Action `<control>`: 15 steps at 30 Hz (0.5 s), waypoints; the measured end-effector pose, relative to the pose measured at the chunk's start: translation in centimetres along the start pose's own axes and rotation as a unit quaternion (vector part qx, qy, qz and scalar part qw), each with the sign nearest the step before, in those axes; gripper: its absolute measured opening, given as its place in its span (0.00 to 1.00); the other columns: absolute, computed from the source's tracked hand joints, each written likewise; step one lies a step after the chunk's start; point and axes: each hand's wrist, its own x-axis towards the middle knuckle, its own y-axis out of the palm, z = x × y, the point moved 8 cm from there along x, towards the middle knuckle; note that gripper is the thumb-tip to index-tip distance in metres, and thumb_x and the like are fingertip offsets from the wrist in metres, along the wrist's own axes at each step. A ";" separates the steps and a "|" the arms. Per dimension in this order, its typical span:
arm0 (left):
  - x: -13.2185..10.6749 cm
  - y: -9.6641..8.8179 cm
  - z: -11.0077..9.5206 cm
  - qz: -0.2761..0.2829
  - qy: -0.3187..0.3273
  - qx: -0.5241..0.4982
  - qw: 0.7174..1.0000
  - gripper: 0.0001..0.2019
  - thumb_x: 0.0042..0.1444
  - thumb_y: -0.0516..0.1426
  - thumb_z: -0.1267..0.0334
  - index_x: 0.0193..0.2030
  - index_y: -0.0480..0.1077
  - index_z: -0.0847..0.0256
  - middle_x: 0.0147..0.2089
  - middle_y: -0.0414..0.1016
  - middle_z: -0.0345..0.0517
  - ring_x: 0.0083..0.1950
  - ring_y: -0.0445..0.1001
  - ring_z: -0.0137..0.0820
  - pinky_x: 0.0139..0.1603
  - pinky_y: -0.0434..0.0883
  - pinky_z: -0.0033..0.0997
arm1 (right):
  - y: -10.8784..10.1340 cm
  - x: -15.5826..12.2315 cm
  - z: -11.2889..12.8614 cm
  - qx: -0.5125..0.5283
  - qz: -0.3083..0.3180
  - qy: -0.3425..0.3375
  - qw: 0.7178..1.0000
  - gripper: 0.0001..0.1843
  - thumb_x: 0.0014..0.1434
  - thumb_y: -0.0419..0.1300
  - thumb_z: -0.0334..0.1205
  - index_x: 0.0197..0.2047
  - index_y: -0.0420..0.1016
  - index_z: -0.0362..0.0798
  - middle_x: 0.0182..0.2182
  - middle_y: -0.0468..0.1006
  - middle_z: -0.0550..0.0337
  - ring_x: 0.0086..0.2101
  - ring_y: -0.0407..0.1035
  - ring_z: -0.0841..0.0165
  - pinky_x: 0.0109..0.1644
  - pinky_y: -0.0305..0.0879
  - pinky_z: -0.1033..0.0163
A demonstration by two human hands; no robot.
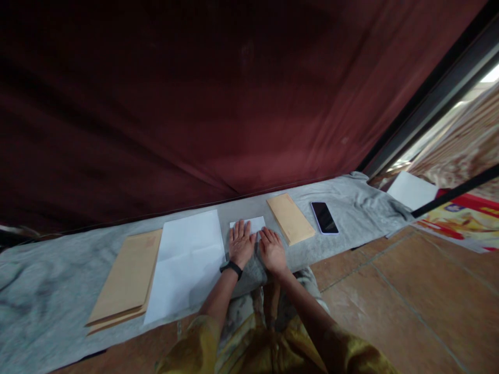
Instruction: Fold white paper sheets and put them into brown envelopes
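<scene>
A small folded white sheet of paper lies flat on the grey cloth in front of me. My left hand rests on its left part, palm down with the fingers stretched out. On its right edge lies my right hand, fingers extended and flat. Both hands hide the near part of the paper. Just right of my right hand is a brown envelope. Larger white sheets, with a crease across them, lie left of my left hand. A stack of brown envelopes sits beyond those, at the left.
A phone lies face up right of the single envelope. The grey cloth covers the long narrow surface, with a dark red curtain hanging behind it. At the right, a red and yellow box stands by the tiled floor.
</scene>
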 end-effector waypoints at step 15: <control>-5.8 0.0 -3.7 -0.001 0.112 -0.026 0.993 0.28 0.65 0.44 0.68 0.71 0.58 0.67 0.73 0.59 0.54 0.75 0.54 0.38 0.75 0.53 0.46 | -0.7 0.1 0.2 0.033 0.014 -0.015 0.999 0.22 0.69 0.48 0.33 0.62 0.71 0.46 0.62 0.72 0.51 0.64 0.62 0.62 0.70 0.53 0.51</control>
